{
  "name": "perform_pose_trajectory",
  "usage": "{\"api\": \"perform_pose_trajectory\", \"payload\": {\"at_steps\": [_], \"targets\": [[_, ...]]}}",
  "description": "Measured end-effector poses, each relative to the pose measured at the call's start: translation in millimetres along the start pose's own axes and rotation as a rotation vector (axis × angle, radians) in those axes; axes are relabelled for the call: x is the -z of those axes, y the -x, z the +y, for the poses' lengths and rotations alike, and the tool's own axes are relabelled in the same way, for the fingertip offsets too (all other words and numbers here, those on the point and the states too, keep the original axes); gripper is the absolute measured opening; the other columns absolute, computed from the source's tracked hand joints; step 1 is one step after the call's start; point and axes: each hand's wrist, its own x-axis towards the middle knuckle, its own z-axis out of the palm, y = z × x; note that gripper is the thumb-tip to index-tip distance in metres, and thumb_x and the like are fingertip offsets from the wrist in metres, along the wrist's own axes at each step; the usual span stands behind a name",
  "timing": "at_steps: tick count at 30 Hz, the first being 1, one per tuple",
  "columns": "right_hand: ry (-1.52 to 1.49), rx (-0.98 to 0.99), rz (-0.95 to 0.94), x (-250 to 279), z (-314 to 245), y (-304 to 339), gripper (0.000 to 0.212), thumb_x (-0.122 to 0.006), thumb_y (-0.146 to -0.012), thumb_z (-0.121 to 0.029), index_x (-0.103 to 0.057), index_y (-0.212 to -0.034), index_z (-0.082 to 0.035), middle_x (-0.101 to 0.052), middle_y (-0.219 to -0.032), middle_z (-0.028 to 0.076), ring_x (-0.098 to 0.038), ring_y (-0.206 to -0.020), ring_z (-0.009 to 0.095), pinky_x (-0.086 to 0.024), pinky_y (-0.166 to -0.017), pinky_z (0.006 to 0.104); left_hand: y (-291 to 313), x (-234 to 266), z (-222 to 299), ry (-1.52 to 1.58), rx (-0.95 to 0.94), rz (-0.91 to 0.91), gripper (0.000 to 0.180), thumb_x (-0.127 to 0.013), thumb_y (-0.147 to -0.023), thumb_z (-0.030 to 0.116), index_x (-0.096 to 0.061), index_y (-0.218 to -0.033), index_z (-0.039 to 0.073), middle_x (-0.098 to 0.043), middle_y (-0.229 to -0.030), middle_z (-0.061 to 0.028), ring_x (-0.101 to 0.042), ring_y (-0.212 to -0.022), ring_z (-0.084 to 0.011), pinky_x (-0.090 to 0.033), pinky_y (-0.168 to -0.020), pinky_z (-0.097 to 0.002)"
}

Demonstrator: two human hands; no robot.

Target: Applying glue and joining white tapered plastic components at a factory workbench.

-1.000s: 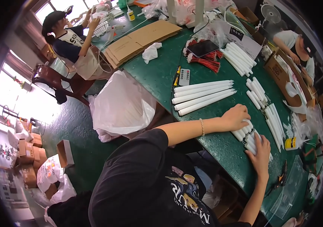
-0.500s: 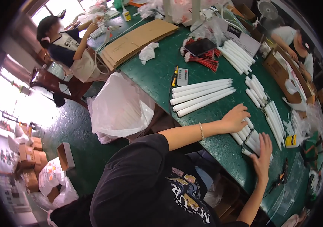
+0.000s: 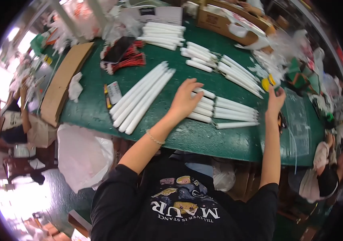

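On the green table, my left hand rests on a row of short white tubes, its fingers spread over their ends. Thin white candle-like sticks lie end to end with those tubes, on their right. My right hand is raised past the sticks' far-right ends, its thumb and fingers bent and apart. Its fingertips are right at a small yellow bottle; blur hides whether they touch it. Long white taper sticks lie left of my left hand.
More white tubes and sticks lie behind. Red wires with a dark phone on top sit at the back left, near flat cardboard. A cardboard box stands at the back. Co-workers sit at both sides.
My right hand has left the tubes and moved out to the yellow bottle. My left hand stays at the tubes. The whole view has turned toward the right.
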Motion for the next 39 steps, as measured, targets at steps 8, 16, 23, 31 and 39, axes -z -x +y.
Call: {"api": "perform_pose_trajectory", "payload": {"at_steps": [8, 16, 23, 31, 39], "targets": [[-0.034, 0.064, -0.246, -1, 134, -107, 0.059, -0.086, -0.085, -0.028, -0.062, -0.124, 0.009, -0.071, -0.113, 0.016, -0.068, -0.097, 0.022, -0.055, -0.087, 0.0367, 6, -27, -3, 0.036, 0.019, 0.034, 0.033, -0.073, -0.089, 0.019, -0.069, -0.119, 0.006, -0.054, -0.144, -0.0218, -0.042, -0.142, -0.0414, -0.037, -0.117, -0.0457], [-0.069, 0.023, -0.035, -22, 26, -37, 0.051, -0.08, -0.092, -0.024, -0.061, -0.132, 0.003, -0.067, -0.129, 0.01, -0.066, -0.111, 0.021, -0.053, -0.098, 0.035, 15, -13, 0, 0.019, 0.096, 0.057, 0.036, -0.069, -0.093, 0.018, -0.064, -0.125, 0.003, -0.048, -0.149, -0.0237, -0.037, -0.145, -0.0414, -0.036, -0.118, -0.0455], [-0.793, -0.286, -0.347, 65, -71, 55, 0.054, -0.064, -0.103, -0.023, -0.041, -0.148, -0.006, -0.057, -0.141, 0.015, -0.06, -0.122, 0.024, -0.054, -0.095, 0.0342, 13, -23, 4, 0.047, 0.08, 0.056, 0.04, -0.066, -0.098, 0.022, -0.057, -0.132, 0.001, -0.043, -0.151, -0.0264, -0.041, -0.141, -0.0424, -0.041, -0.113, -0.0442], [-0.588, -0.323, -0.495, 121, -102, 201, 0.062, -0.061, -0.104, -0.018, -0.029, -0.155, -0.005, -0.058, -0.14, 0.022, -0.06, -0.128, 0.03, -0.052, -0.087, 0.0294, 16, -8, 21, 0.018, -0.062, 0.209, 0.038, -0.068, -0.094, 0.016, -0.057, -0.128, 0.002, -0.046, -0.146, -0.0233, -0.047, -0.134, -0.0429, -0.046, -0.107, -0.044], [-0.766, -0.369, -0.362, 151, -87, 287, 0.058, -0.065, -0.1, -0.037, -0.041, -0.141, -0.003, -0.061, -0.109, 0.013, -0.061, -0.091, 0.017, -0.044, -0.062, 0.0241, 48, 19, 49, -0.178, -0.503, 0.084, 0.016, -0.073, -0.084, 0.012, -0.063, -0.095, 0.004, -0.059, -0.105, -0.013, -0.056, -0.11, -0.0336, -0.047, -0.094, -0.0437]]}}
